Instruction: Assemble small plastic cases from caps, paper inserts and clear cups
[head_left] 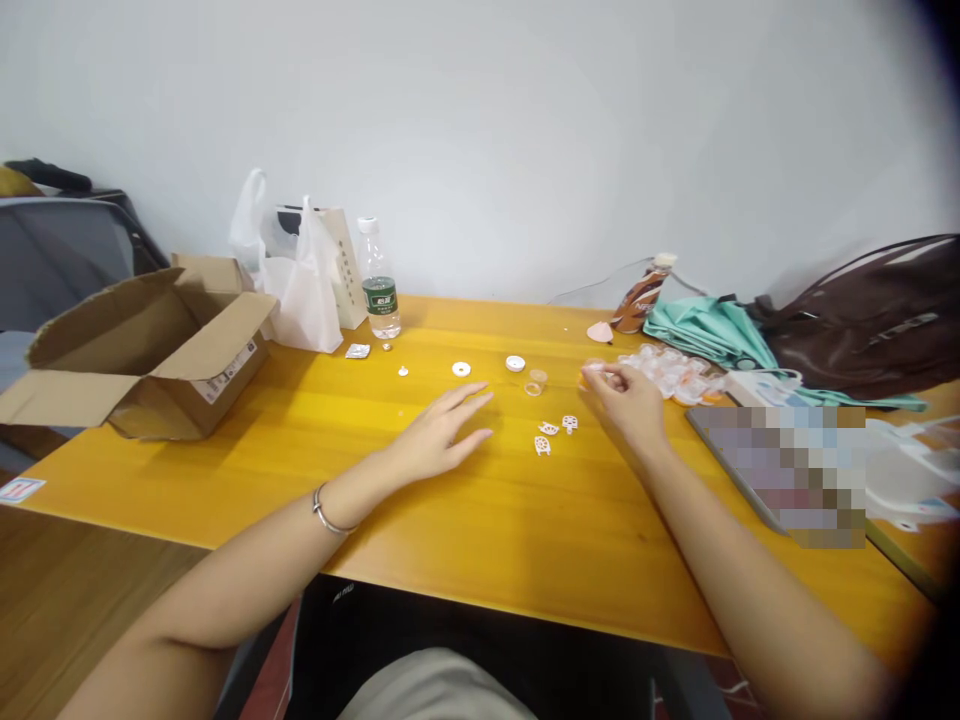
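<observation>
My left hand point(442, 432) lies flat on the yellow table point(480, 540) with its fingers stretched out and nothing in it. My right hand point(628, 400) is curled, its fingertips pinched on a small pale piece point(594, 368) next to a heap of clear and orange plastic capsules point(671, 372). Between the hands lie three small white cut-out pieces point(553, 434). Farther back sit a tiny clear cup point(535, 381) and two white discs point(487, 366).
An open cardboard box point(150, 345) stands at the left, with white plastic bags point(300, 280) and a water bottle point(379, 280) behind it. At the right lie a tablet point(780, 470), a teal umbrella point(712, 335), a brown bag point(870, 315) and a tilted drink bottle point(641, 295).
</observation>
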